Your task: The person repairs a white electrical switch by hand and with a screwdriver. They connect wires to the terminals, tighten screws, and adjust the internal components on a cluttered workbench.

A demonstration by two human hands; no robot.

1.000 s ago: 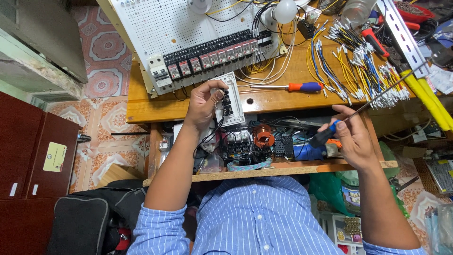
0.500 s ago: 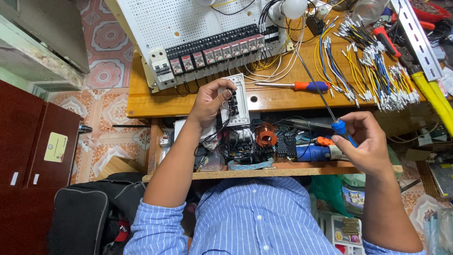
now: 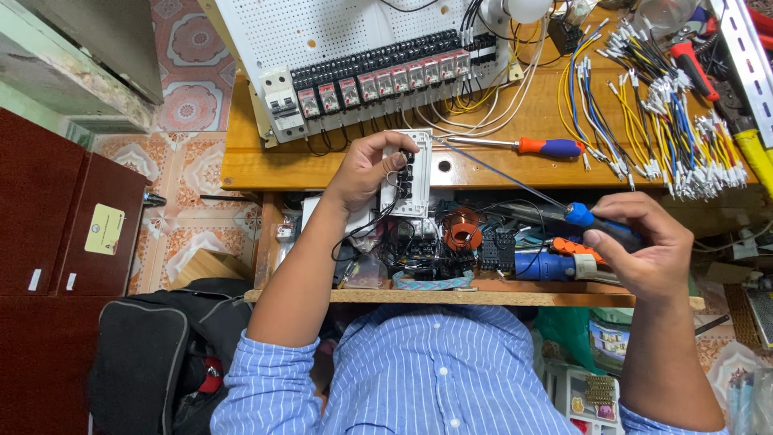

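Both hands were busy: left hand (image 3: 366, 165) gripped the white switch plate (image 3: 416, 173); right hand (image 3: 644, 242) pinched a blue-handled screwdriver (image 3: 580, 216).

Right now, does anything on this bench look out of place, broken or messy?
Nothing looks broken or spilled. The left hand steadies a white switch block; the right hand holds a blue-handled screwdriver toward it. The lower shelf is crammed with tangled parts, and loose wires are strewn across the bench.
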